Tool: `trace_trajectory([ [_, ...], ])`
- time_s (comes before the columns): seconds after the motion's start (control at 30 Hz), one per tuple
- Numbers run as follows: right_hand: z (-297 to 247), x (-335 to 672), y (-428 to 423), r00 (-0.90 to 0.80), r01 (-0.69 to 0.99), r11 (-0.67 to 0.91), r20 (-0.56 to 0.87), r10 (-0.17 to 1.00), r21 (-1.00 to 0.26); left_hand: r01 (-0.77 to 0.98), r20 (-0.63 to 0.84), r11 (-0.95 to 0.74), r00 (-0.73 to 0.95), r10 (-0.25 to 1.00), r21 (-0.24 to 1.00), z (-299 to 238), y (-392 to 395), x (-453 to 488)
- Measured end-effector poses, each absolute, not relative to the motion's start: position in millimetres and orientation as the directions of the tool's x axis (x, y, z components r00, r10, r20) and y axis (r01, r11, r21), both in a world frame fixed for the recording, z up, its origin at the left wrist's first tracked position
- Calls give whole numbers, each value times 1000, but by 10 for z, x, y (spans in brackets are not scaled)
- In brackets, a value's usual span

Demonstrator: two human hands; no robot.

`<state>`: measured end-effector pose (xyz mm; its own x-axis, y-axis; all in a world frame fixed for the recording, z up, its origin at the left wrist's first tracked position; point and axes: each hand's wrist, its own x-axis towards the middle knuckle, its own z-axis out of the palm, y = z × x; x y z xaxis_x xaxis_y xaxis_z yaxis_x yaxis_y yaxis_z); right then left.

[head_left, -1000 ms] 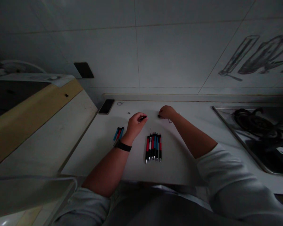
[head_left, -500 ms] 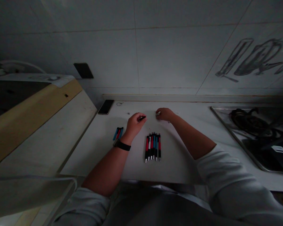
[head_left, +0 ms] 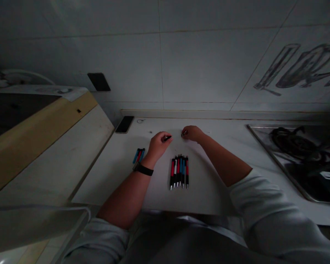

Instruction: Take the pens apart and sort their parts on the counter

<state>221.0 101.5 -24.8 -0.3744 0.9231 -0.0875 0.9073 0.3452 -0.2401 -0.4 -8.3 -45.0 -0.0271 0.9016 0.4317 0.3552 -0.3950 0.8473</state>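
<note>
My left hand (head_left: 156,144) is closed over the white counter, and a short black pen part (head_left: 167,138) pokes out between thumb and fingers. To its right, my right hand (head_left: 192,133) pinches at the counter surface; a tiny dark piece (head_left: 184,133) shows at its fingertips, too small to name. Between my forearms, several assembled pens (head_left: 179,172) in red, white and blue with black grips lie side by side, silver tips toward me. Several blue and red pen barrels (head_left: 139,155) with black ends lie left of my left wrist, partly behind it.
A phone (head_left: 124,124) lies at the counter's back left, near a thin wire loop (head_left: 140,121) and tiny bits (head_left: 150,132). A gas stove (head_left: 291,157) is set in at the right. A pale cabinet-like box (head_left: 90,135) borders the left side.
Both hands stay nearly in place, with only slight finger movement. The whole view has shifted slightly, and the pens lie as before.
</note>
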Motion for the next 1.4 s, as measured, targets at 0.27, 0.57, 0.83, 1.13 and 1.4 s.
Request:
trace_trajectory([
  [0.27,-255,2162,950,-406,885,375,-63,912,-276,373,433,-393,-27,901,841,-428,-91,1],
  [0.57,-296,2173,912,-408,884,389,-24,912,-259,381,425,-383,-28,905,841,-385,-112,12],
  [0.83,-331,2231,960,-411,886,391,-32,911,-247,370,435,-401,-9,901,838,-400,-109,8],
  [1.13,-337,2264,1010,-422,884,394,-66,904,-253,380,417,-384,-4,909,841,-413,-98,8],
  [1.4,-324,2280,1006,-449,866,414,-71,891,-279,367,401,-376,7,916,851,-457,-81,1],
])
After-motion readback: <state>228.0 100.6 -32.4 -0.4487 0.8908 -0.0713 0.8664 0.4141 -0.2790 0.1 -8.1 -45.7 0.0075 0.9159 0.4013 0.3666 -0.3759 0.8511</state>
